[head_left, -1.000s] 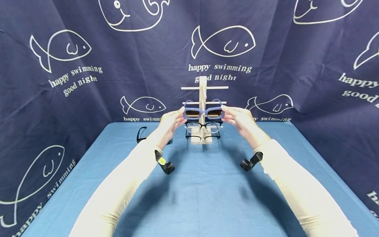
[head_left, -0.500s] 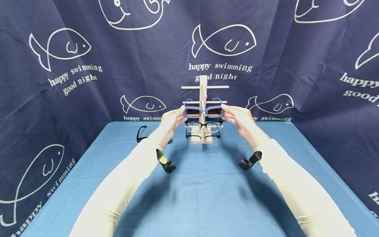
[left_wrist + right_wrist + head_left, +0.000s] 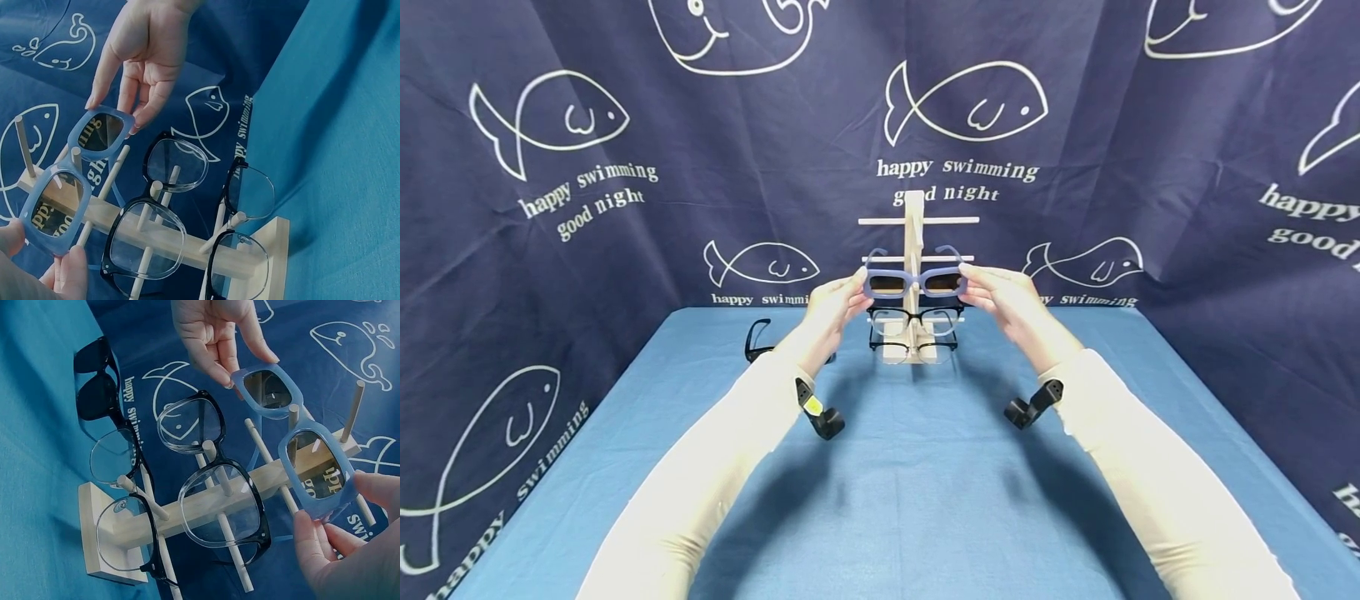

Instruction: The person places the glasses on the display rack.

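The blue-framed sunglasses [image 3: 942,285] are level between my hands, lenses toward me, at the second crossbar from the top of the wooden stand [image 3: 913,227]. A peg of the stand shows at their bridge; I can't tell whether they rest on it. My left hand [image 3: 831,313] pinches one outer end of the frame between thumb and fingers, and my right hand [image 3: 1013,310] pinches the other end the same way. Just below sit the black-and-clear glasses [image 3: 230,461], and under those the half-rimmed glasses [image 3: 253,192], both on the stand. Off to my left, the black sunglasses [image 3: 97,397] lie on the blue tabletop [image 3: 895,500], partly hidden behind my forearm from above. A navy curtain [image 3: 820,187] with white fish drawings hangs behind everything.
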Action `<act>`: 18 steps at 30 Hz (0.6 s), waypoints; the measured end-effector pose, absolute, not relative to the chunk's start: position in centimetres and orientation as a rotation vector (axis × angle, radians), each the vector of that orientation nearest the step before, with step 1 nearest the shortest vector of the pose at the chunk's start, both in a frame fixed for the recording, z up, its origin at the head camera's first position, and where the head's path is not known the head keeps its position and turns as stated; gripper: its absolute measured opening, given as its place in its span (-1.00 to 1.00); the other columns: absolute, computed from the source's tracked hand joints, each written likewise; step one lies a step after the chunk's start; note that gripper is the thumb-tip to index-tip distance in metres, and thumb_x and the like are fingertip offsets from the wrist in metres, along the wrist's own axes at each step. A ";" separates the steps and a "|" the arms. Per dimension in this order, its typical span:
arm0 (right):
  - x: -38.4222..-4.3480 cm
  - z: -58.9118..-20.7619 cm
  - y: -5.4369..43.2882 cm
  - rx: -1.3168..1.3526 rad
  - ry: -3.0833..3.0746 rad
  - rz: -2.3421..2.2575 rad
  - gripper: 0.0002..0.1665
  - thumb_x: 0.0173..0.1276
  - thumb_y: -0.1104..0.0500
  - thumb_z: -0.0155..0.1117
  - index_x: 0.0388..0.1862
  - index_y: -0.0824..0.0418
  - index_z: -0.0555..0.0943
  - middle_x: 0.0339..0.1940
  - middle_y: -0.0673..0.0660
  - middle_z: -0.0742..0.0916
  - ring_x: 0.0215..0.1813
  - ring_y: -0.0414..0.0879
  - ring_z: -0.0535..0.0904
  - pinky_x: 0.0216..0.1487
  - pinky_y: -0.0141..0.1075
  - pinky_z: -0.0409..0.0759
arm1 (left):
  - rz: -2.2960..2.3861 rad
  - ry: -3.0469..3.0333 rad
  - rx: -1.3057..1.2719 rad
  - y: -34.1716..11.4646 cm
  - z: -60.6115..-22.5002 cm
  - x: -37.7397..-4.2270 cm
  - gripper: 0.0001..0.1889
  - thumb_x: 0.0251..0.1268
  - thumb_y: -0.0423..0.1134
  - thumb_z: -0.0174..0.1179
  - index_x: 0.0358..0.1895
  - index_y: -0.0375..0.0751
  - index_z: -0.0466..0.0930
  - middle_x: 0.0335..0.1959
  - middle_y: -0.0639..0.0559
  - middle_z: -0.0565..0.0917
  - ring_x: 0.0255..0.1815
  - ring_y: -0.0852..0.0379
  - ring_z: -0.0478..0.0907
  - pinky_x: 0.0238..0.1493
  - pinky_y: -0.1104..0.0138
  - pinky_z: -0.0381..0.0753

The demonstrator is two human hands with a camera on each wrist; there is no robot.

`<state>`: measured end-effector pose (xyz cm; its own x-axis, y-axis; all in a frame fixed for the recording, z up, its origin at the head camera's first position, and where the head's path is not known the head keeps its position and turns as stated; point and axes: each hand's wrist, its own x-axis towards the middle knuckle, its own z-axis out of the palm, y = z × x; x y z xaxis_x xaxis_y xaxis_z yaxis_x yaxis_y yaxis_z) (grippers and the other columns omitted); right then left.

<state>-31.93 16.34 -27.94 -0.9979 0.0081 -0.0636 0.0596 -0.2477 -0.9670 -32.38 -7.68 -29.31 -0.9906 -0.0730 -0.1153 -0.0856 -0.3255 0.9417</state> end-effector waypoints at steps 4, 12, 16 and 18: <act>-32.0 -27.9 16.4 0.089 1.909 -2.438 -0.80 0.31 0.24 0.33 -0.16 0.24 0.52 -0.41 -0.01 0.67 -0.32 -0.19 0.63 -0.01 -0.39 0.73 | 2.558 1.818 -0.206 -7.6 -29.4 -32.4 -0.50 0.35 -0.22 0.22 0.23 -0.49 0.42 0.01 -0.19 0.47 -0.07 0.06 0.52 0.12 0.37 0.67; -31.6 -28.0 16.8 0.079 1.856 -2.474 -0.85 0.33 0.27 0.30 -0.18 0.25 0.54 -0.46 0.01 0.72 -0.34 -0.18 0.69 0.11 -0.32 0.67 | 2.558 1.819 -0.196 -7.8 -29.7 -32.4 -0.48 0.36 -0.19 0.21 0.26 -0.46 0.41 0.20 -0.30 0.49 -0.03 0.05 0.54 0.17 0.36 0.64; -31.5 -28.1 17.2 0.052 1.854 -2.465 -0.68 0.36 0.25 0.27 0.03 0.36 0.49 -0.47 0.01 0.76 -0.31 -0.18 0.73 0.19 -0.29 0.62 | 2.528 1.831 -0.184 -8.0 -29.9 -32.3 -0.45 0.37 -0.16 0.20 0.30 -0.45 0.37 0.27 -0.31 0.46 0.18 -0.05 0.52 0.22 0.36 0.61; -31.4 -28.2 17.4 0.045 1.862 -2.459 -0.62 0.36 0.24 0.27 0.08 0.38 0.46 -0.46 0.01 0.77 -0.29 -0.19 0.73 0.21 -0.29 0.60 | 2.520 1.827 -0.176 -8.1 -29.9 -32.2 -0.43 0.37 -0.16 0.20 0.31 -0.45 0.35 0.29 -0.32 0.45 0.24 -0.08 0.49 0.24 0.35 0.59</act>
<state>-31.40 17.36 -28.17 -0.9980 -0.0281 -0.0574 0.0629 -0.2703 -0.9607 -32.21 -8.06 -29.89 -0.9933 -0.0468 -0.1055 -0.0857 -0.3130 0.9459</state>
